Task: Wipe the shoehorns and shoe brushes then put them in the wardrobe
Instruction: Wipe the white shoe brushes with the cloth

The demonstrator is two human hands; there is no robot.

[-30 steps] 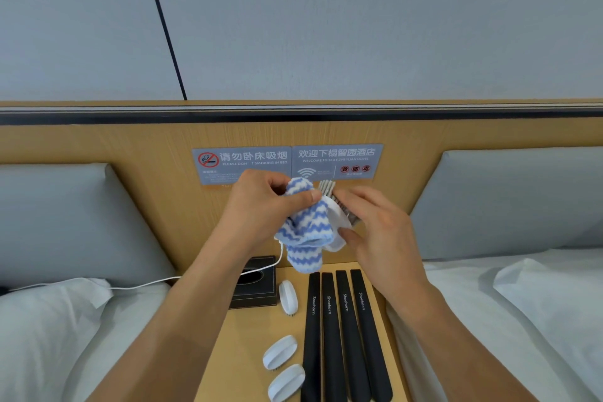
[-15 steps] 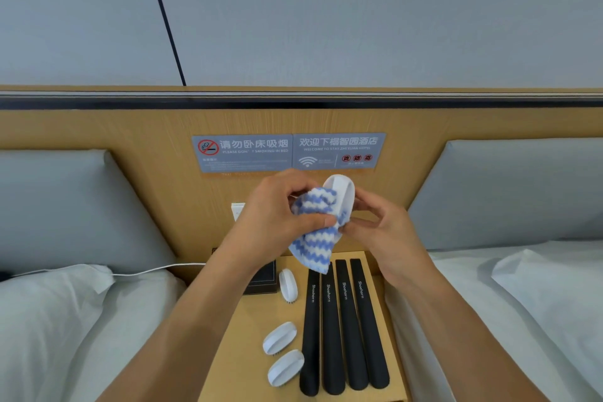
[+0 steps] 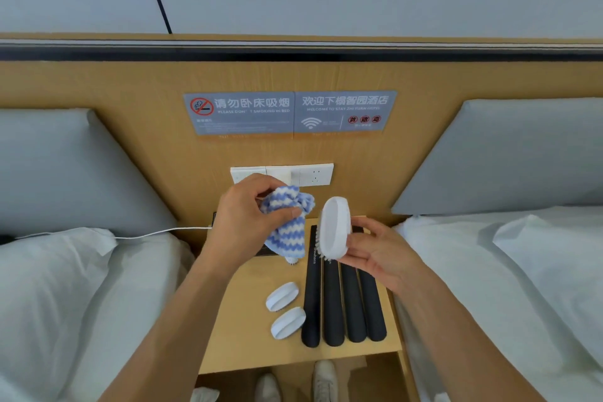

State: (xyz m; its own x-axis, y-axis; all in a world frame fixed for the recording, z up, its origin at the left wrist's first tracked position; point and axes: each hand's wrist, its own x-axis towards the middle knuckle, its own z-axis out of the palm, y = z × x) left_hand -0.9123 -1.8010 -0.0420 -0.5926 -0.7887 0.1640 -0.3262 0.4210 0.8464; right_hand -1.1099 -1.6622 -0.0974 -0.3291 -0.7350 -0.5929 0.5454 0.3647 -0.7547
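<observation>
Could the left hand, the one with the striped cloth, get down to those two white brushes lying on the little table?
Probably yes. The left hand hangs above the table, and the two white brushes lie uncovered below it, left of the black shoehorns. But its fingers already grip the striped cloth, so picking one up would be awkward.

Bright, even, soft light fills the scene with no glare. Faint shadows lie under the shoe brushes [image 3: 282,295] and black shoehorns [image 3: 342,307] on the bedside table [image 3: 248,346]. Wide-angle distortion bows the headboard ledge [image 3: 456,49] and stretches the near corners; fine sign [image 3: 290,112] text is soft
</observation>
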